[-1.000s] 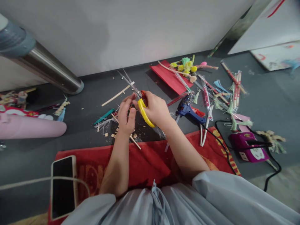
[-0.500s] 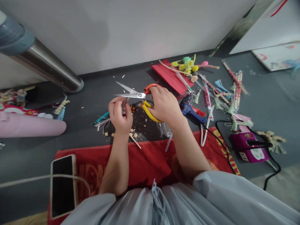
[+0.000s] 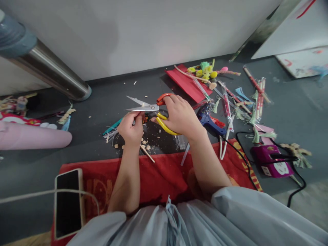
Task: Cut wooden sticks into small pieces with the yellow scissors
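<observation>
My right hand (image 3: pixel 182 116) is closed around the orange and yellow handles of a pair of scissors (image 3: pixel 151 107), whose blades stand apart and point left. Just under the lower blade, my left hand (image 3: pixel 131 130) is closed in a pinch. A small pale bit (image 3: pixel 143 104) shows between the blades, but what the left fingers hold is mostly hidden. Below the hands lie pale crumbs (image 3: pixel 146 147) and a thin wooden stick (image 3: pixel 148 153). A teal stick (image 3: pixel 112 126) with white strands lies left of the left hand.
A blue glue gun (image 3: pixel 210 120) lies right of my right hand, its black cord running to a purple power socket (image 3: pixel 273 161). Red paper (image 3: pixel 188 87) and wrapped sticks with tassels (image 3: pixel 260 99) are behind. A phone (image 3: pixel 68 203) rests on the red cloth (image 3: pixel 159 181); a steel flask (image 3: pixel 58 70) stands back left.
My left fingers have drawn together and turned inward beneath the lower blade. The scissors have tipped slightly downward, with their blades a little closer together. A pale bit now shows between them.
</observation>
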Tool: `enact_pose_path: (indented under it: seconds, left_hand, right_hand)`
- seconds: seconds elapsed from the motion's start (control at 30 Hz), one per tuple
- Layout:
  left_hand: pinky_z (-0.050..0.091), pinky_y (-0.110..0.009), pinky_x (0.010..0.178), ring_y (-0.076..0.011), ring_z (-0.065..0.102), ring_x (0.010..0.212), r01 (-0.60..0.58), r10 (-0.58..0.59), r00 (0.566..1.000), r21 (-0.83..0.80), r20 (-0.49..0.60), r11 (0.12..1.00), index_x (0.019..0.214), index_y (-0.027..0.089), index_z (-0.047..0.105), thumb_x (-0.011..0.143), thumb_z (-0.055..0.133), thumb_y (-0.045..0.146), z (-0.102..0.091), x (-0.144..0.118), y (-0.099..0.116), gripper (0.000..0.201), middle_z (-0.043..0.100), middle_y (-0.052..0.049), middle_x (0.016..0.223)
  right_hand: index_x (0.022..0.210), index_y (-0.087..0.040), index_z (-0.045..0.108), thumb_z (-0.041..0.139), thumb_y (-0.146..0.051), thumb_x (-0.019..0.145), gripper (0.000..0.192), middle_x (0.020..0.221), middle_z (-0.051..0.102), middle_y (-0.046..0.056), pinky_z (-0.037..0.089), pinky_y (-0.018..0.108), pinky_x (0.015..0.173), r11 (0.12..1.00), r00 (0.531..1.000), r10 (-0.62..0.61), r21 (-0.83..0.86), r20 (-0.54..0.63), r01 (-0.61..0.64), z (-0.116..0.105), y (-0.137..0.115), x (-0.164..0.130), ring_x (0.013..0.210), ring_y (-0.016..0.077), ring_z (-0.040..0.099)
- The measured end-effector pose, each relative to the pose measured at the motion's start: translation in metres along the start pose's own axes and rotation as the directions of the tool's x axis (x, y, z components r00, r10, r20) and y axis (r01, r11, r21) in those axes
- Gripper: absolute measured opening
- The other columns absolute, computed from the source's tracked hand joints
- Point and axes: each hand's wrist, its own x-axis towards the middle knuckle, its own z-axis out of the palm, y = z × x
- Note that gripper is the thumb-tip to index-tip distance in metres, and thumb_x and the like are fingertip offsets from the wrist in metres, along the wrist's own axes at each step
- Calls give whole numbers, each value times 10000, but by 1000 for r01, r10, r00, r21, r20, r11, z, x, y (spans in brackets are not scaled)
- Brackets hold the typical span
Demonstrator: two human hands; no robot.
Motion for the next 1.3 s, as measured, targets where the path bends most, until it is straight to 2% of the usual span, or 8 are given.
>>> enact_pose_path:
  seconds: [0.37,0.47,0.6,0.7,0.83,1.0,1.3]
  left_hand:
    - [508,-227,636,-120,656,645,61,-61,997,-9,43,998,803,164,707,821,583,321,-2,-1,0,200,719,-27,715]
    - [521,-229,625,-119,660,625,120,-116,992,-83,54,989,805,170,701,821,591,331,0,-2,-1,196,711,-19,694]
    - [539,-215,581,-103,647,565,231,-208,969,-199,130,953,806,177,683,838,572,324,1,-3,1,188,695,0,664]
    - [547,-210,563,-93,632,530,263,-231,960,-233,156,936,790,174,671,840,569,314,2,-1,4,181,686,5,648]
    - [545,-197,538,-89,634,515,245,-213,966,-260,145,934,803,169,665,838,573,317,2,0,6,178,690,6,650]
    - [536,-182,559,-82,647,552,166,-144,983,-217,117,962,829,174,663,845,567,301,0,1,6,160,702,9,683]
    - [515,-181,571,-80,639,555,130,-115,982,-100,147,986,800,167,648,861,529,306,-3,3,8,193,703,2,694]
  right_hand:
    - [1093,-119,522,383,-749,777,718,1089,574,169,388,417,921,1000,1000,9,6,13,-9,4,2,-1,1038,310,521]
    - [1096,-122,513,385,-730,789,692,1096,566,168,389,426,921,1000,1000,3,10,13,-3,5,2,-2,1042,310,517]
    - [1098,-117,507,378,-734,787,703,1103,562,168,396,423,912,1000,1000,-3,26,25,2,5,2,-2,1041,310,516]
    - [1105,-126,503,384,-742,779,708,1117,562,168,397,431,909,999,1000,-6,47,22,5,6,3,-2,1042,313,515]
    - [1109,-120,502,404,-730,780,700,1132,558,180,386,434,916,999,999,8,46,41,-10,5,2,-1,1057,316,504]
    - [1152,-115,485,408,-682,810,666,1146,557,185,381,409,910,998,995,12,65,101,-19,3,1,-2,1075,302,500]
    - [1120,-131,507,411,-682,801,643,1116,583,177,395,405,871,999,997,25,40,75,-28,3,-1,-3,1034,301,524]
